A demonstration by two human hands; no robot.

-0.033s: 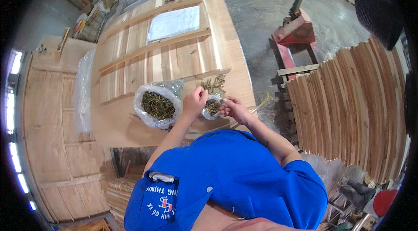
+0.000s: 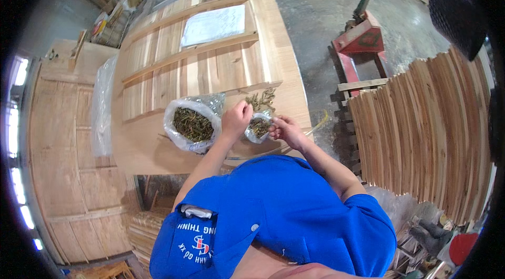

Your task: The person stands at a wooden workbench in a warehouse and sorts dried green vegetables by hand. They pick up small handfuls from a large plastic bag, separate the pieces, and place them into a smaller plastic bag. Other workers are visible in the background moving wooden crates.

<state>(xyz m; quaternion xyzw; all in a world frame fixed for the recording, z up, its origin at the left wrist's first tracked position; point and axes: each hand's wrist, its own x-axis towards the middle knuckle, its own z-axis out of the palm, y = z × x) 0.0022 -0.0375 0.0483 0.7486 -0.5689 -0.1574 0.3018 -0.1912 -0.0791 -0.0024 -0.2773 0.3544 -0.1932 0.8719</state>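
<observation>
A small clear plastic bag (image 2: 258, 127), holding small brownish pieces that look like screws, stands between my hands on the tabletop. At its left edge my left hand (image 2: 236, 119) is closed in a fist, and whatever it holds is hidden. My right hand (image 2: 286, 130) pinches its fingers together at the bag's right rim; what is between them is too small to make out. Left of my left hand, a larger white plastic bag (image 2: 191, 126) lies open, full of similar pieces. A loose scatter of brass-coloured pieces (image 2: 261, 99) lies just beyond the small bag.
Beyond the bags lies a slatted wooden panel (image 2: 205, 71) with two crossbars and a paper sheet (image 2: 214, 25) on it. A red pallet jack (image 2: 360, 41) stands on the floor to the right, near a tall stack of wooden boards (image 2: 418, 134). Wooden panels (image 2: 58, 152) stand at left.
The whole view has shifted slightly. Both hands stay at the small bag in nearly the same pose.
</observation>
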